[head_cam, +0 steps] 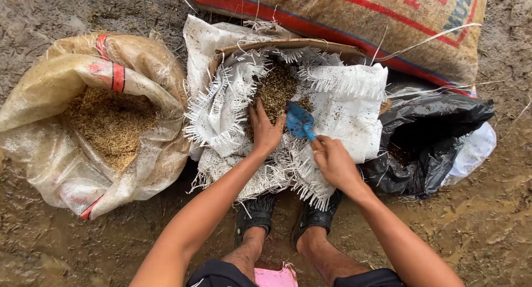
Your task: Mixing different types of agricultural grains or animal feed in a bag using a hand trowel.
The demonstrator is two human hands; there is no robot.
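Observation:
A frayed white woven sack [343, 107] stands open in front of me with brown husk-like material [277, 87] inside. My left hand [265, 129] lies flat, fingers spread, on the husks at the sack's near rim. My right hand [332, 159] grips the handle of a small blue trowel [300, 121], whose blade rests at the sack's mouth, just right of the left hand.
An open clear plastic sack of husks [111, 121] sits at the left. A black plastic bag [426, 137] lies at the right. A large full woven sack with red stripes [354, 21] lies behind. My sandalled feet [285, 218] stand on muddy ground.

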